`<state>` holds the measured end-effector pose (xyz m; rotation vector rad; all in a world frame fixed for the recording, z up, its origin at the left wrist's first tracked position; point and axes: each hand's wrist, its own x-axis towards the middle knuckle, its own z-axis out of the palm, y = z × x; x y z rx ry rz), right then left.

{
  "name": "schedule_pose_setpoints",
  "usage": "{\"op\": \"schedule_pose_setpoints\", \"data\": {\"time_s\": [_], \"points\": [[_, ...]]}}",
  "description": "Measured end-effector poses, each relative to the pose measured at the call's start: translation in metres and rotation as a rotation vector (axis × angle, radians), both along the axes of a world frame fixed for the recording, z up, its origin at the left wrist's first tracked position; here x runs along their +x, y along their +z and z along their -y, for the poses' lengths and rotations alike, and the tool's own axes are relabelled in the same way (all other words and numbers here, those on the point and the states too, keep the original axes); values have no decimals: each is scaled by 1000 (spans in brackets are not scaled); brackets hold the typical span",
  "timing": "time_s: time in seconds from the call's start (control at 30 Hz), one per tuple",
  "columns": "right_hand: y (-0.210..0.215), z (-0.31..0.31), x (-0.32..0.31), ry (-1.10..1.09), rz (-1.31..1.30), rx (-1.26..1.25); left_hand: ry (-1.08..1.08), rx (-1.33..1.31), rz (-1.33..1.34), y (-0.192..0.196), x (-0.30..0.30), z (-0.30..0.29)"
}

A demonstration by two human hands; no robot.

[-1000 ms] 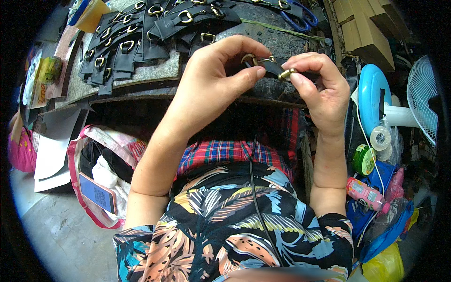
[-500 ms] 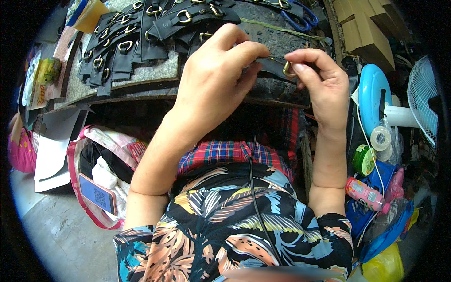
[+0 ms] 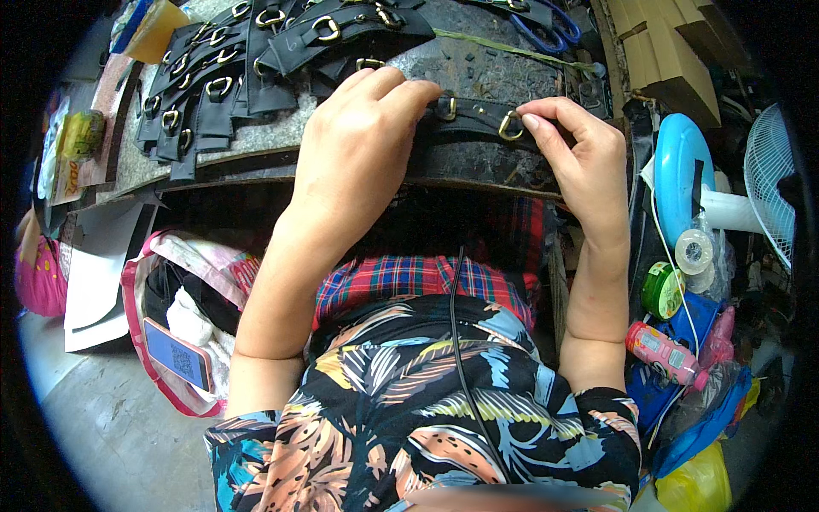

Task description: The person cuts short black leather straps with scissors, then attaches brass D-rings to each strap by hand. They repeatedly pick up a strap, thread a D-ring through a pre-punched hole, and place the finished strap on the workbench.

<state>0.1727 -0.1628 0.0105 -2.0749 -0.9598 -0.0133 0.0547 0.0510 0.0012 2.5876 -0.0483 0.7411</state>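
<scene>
A black leather-like strap [image 3: 478, 126] with gold-coloured metal fittings stretches between my hands over the worktop. My left hand [image 3: 358, 141] is closed at the strap's left part, its fingertips partly hidden behind the hand. My right hand [image 3: 587, 162] pinches the strap's right end between thumb and forefinger, beside a gold D-shaped ring [image 3: 510, 126]. A second gold ring [image 3: 448, 107] sits on the strap close to my left fingertips. Beyond and left of my left hand lies a pile of similar black straps [image 3: 273, 64] with gold rings.
The dark, worn worktop [image 3: 512, 77] carries blue-handled scissors [image 3: 550, 34] at the far right. Cardboard boxes [image 3: 670, 72] and a white fan [image 3: 772, 183] stand to the right. A bag [image 3: 136, 299] with a phone [image 3: 177, 352] on it is at lower left.
My left hand has moved left and nearer to me, so more of the strap shows. The D-ring, upright at my right fingertips before, now hangs beside them on the strap.
</scene>
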Motion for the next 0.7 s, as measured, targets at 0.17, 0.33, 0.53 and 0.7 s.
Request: {"op": "schedule_pose_setpoints", "data": {"time_s": [0.17,0.33,0.53,0.7], "points": [[-2,5,0,-24,66,-63,80,204,45,11,-9,2],[2,16,3,65,-25,-52,46,210,194,14,2,12],[3,14,-3,6,-12,-78,-246,-20,43,-3,32,33],[2,11,-4,-21,15,-47,-217,7,54,-12,40,33]]}}
